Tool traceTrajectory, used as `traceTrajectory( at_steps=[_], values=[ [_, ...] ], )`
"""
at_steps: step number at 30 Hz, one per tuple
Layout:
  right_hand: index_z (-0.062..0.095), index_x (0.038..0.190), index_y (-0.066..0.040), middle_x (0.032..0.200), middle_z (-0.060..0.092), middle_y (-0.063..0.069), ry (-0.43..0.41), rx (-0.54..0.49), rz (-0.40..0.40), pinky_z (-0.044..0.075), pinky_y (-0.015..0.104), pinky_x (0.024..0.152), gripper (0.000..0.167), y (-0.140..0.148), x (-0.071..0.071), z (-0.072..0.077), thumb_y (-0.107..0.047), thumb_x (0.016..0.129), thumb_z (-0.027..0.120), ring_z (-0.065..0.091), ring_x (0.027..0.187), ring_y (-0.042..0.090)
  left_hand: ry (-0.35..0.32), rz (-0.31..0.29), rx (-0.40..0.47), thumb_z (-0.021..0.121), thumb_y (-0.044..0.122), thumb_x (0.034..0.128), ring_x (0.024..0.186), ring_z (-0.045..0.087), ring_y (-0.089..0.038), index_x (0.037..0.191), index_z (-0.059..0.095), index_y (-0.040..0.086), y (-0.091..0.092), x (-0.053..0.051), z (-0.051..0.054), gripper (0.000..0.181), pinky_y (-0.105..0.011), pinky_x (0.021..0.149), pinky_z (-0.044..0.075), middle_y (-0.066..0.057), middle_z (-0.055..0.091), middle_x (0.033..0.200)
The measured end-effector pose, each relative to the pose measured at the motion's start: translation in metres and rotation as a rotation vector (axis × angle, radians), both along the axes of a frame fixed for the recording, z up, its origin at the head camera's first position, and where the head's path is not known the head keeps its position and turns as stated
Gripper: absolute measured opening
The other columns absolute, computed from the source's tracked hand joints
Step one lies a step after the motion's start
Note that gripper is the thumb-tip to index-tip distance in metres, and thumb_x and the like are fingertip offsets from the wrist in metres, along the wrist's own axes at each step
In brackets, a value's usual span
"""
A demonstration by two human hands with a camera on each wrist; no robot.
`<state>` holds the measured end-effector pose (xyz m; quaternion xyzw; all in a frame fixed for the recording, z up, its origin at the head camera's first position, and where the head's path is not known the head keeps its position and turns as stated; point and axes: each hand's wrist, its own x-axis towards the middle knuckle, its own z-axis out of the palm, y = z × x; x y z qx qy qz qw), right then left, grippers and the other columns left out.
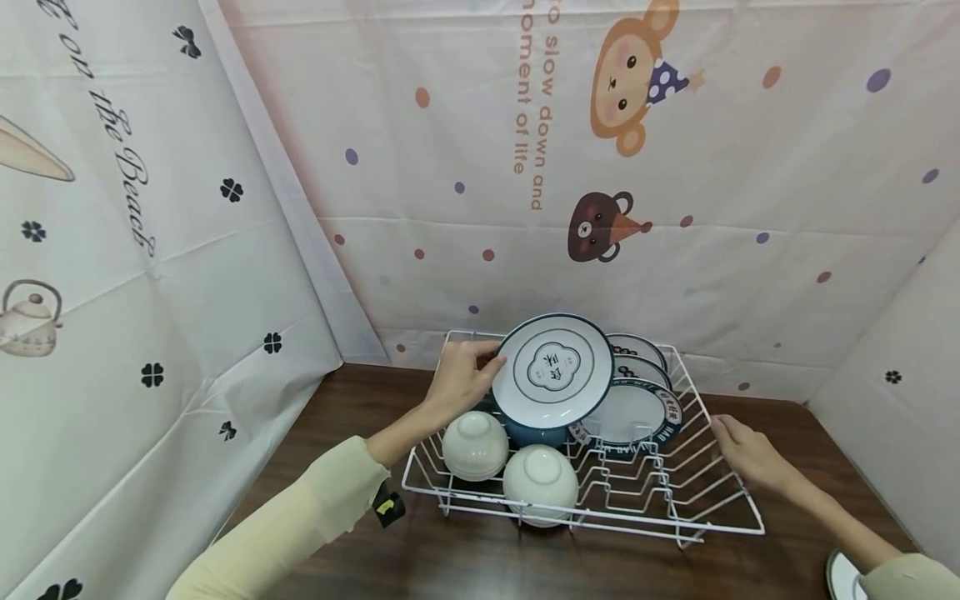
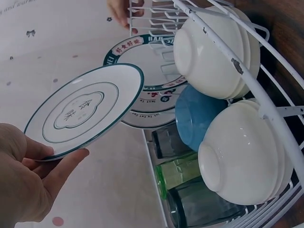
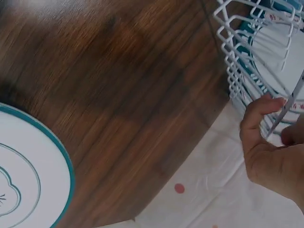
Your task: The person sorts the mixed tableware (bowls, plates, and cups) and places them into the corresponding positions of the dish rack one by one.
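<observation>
My left hand (image 1: pixel 467 379) pinches the rim of a white plate (image 1: pixel 553 371) with a dark green edge and a printed emblem. The plate is held tilted above the white wire dish rack (image 1: pixel 622 521), as the left wrist view (image 2: pixel 80 111) also shows. My right hand (image 1: pixel 753 454) grips the rack's right side wire, with thumb and fingers around it in the right wrist view (image 3: pixel 270 152). Several patterned plates (image 1: pixel 630 408) lean in the rack behind the held plate. White bowls (image 1: pixel 476 446) lie upside down at the rack's front left.
A blue cup (image 2: pixel 194 116) and green and dark glasses (image 2: pixel 178 173) stand behind the bowls. Another green-rimmed plate (image 3: pixel 28 175) lies on the brown wooden table (image 3: pixel 123 95) at right. Printed white cloth (image 1: pixel 450 167) hangs behind and at both sides.
</observation>
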<state>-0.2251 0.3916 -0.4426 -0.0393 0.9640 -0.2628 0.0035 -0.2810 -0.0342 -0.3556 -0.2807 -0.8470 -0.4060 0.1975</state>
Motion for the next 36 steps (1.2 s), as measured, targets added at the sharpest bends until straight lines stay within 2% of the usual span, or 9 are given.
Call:
traceTrajectory(
  at_steps=[5, 12, 15, 17, 21, 24, 28, 32, 36],
  values=[
    [0.019, 0.136, 0.012, 0.071, 0.055, 0.01, -0.143, -0.116, 0.037, 0.051, 0.035, 0.044, 0.038, -0.009, 0.007, -0.007, -0.018, 0.112, 0.025, 0.055, 0.053, 0.02, 0.015, 0.014, 0.002, 0.067, 0.006, 0.0956, 0.056, 0.048, -0.008, 0.114, 0.076, 0.0, 0.003, -0.002, -0.001, 0.021, -0.018, 0.053, 0.038, -0.013, 0.076, 0.085],
    [0.02, 0.127, 0.008, 0.068, 0.047, 0.01, -0.099, -0.053, 0.031, 0.044, 0.033, 0.043, 0.029, -0.01, 0.008, -0.01, -0.017, 0.112, 0.025, 0.049, 0.047, 0.019, 0.042, 0.01, -0.02, 0.068, 0.006, 0.0953, 0.057, 0.049, -0.009, 0.112, 0.077, 0.002, 0.009, -0.006, 0.0, 0.02, -0.017, 0.054, 0.038, -0.011, 0.075, 0.08],
    [0.02, 0.127, 0.01, 0.071, 0.05, 0.013, -0.092, -0.023, 0.022, 0.044, 0.035, 0.048, 0.031, -0.01, 0.006, -0.011, -0.016, 0.111, 0.025, 0.052, 0.053, 0.021, 0.057, -0.004, -0.027, 0.068, 0.006, 0.0952, 0.058, 0.051, -0.009, 0.11, 0.078, 0.002, 0.015, -0.008, 0.002, 0.018, -0.018, 0.054, 0.04, -0.011, 0.075, 0.079],
    [0.018, 0.13, 0.015, 0.078, 0.058, 0.027, -0.086, -0.003, 0.023, 0.044, 0.036, 0.052, 0.035, -0.01, 0.005, -0.012, -0.014, 0.111, 0.025, 0.056, 0.061, 0.023, 0.067, -0.012, -0.04, 0.068, 0.007, 0.0955, 0.058, 0.051, -0.009, 0.109, 0.078, 0.002, 0.019, -0.009, 0.004, 0.018, -0.017, 0.054, 0.04, -0.011, 0.075, 0.079],
    [0.018, 0.132, 0.016, 0.081, 0.058, 0.025, -0.083, 0.02, 0.018, 0.045, 0.038, 0.059, 0.038, -0.01, 0.005, -0.013, -0.013, 0.11, 0.026, 0.057, 0.07, 0.027, 0.071, -0.043, -0.051, 0.067, 0.007, 0.0965, 0.055, 0.05, -0.01, 0.104, 0.079, 0.002, 0.027, -0.01, 0.008, 0.015, -0.017, 0.054, 0.039, -0.01, 0.074, 0.076],
    [0.024, 0.126, 0.014, 0.091, 0.063, 0.036, -0.036, 0.027, 0.021, 0.047, 0.041, 0.065, 0.03, -0.011, 0.005, -0.014, -0.01, 0.109, 0.029, 0.067, 0.086, 0.043, 0.07, -0.069, -0.043, 0.066, 0.007, 0.0972, 0.054, 0.049, -0.011, 0.101, 0.078, 0.002, 0.033, -0.01, 0.011, 0.014, -0.017, 0.054, 0.037, -0.01, 0.072, 0.073],
    [0.03, 0.118, 0.011, 0.129, 0.054, 0.047, 0.035, 0.022, 0.024, 0.046, 0.04, 0.067, 0.018, -0.013, 0.004, -0.016, -0.003, 0.106, 0.034, 0.066, 0.108, 0.05, 0.077, -0.093, -0.034, 0.065, 0.005, 0.0974, 0.052, 0.047, -0.01, 0.096, 0.078, 0.002, 0.042, -0.011, 0.017, 0.013, -0.015, 0.053, 0.036, -0.009, 0.069, 0.068],
    [0.031, 0.115, 0.01, 0.125, 0.056, 0.047, 0.047, 0.008, 0.016, 0.045, 0.039, 0.065, 0.015, -0.013, 0.004, -0.018, -0.002, 0.106, 0.034, 0.067, 0.099, 0.043, 0.077, -0.11, -0.049, 0.065, 0.005, 0.0974, 0.052, 0.052, -0.01, 0.102, 0.079, 0.002, 0.051, -0.011, 0.019, 0.015, -0.014, 0.052, 0.038, -0.01, 0.071, 0.07],
    [0.032, 0.113, 0.011, 0.129, 0.052, 0.048, 0.049, 0.0, 0.03, 0.055, 0.052, 0.078, 0.013, -0.012, 0.006, -0.02, 0.0, 0.106, 0.033, 0.058, 0.119, 0.059, 0.068, -0.131, -0.091, 0.065, 0.006, 0.098, 0.056, 0.06, -0.012, 0.111, 0.078, 0.001, 0.06, -0.012, 0.017, 0.019, -0.013, 0.052, 0.041, -0.012, 0.077, 0.081]
  ],
)
